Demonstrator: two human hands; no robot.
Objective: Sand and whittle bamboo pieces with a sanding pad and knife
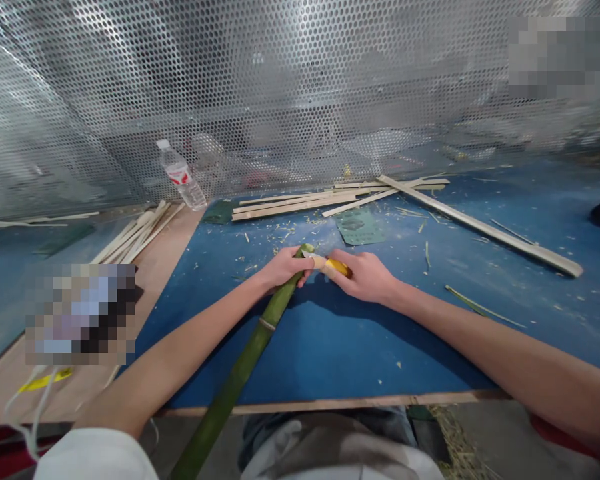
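Observation:
A long green bamboo stalk point(250, 350) slants from below the table's front edge up to the middle of the blue table top. My left hand point(286, 267) is closed around its upper end. In my right hand point(363, 275) is a knife with a yellow handle point(339, 267), the fingers wrapped round it. The short blade point(307, 255) points left and lies at the tip of the stalk, by my left thumb. Part of the blade and the fingers beneath the stalk are hidden.
Split bamboo strips point(295, 203) lie at the back, with a long strip point(490, 232) at the right. A water bottle point(181, 176) stands tilted in view at the back left. Beyond rises a perforated metal screen point(280, 87). A blurred device point(87, 307) with a white cable is at the left.

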